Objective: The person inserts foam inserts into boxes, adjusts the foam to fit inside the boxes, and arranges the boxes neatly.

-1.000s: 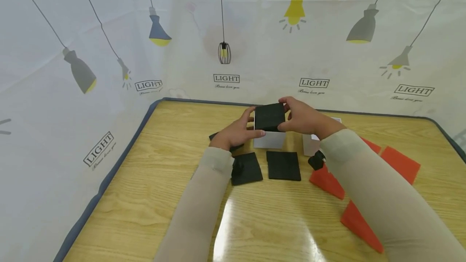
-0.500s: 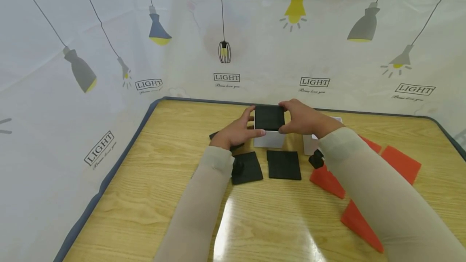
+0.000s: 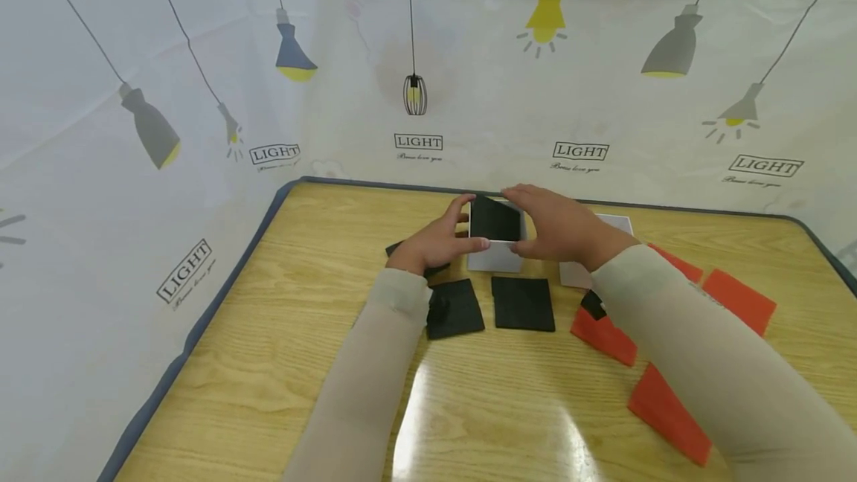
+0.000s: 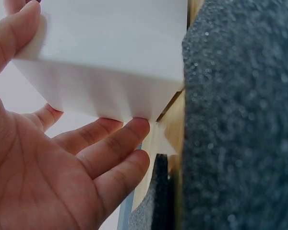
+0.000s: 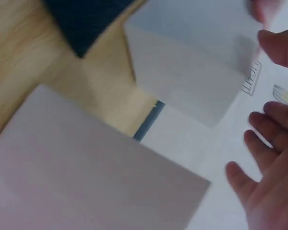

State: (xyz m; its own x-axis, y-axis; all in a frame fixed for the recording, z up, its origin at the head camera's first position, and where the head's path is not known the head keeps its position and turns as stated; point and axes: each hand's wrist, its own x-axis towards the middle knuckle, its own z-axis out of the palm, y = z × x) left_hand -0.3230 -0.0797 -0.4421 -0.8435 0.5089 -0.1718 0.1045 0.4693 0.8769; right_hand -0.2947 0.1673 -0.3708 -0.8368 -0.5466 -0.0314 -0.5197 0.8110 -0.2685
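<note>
Fingers of the left hand (image 3: 438, 242) lie straight against the white box's (image 3: 494, 256) left wall, right hand (image 3: 559, 225) open over the black foam square (image 3: 495, 219) seated atop it, between both hands, table's (image 3: 268, 333) far middle.

Both arms wear snug beige sleeves (image 3: 375, 363) to the wrists; the hands (image 3: 435, 244) are bare.
</note>
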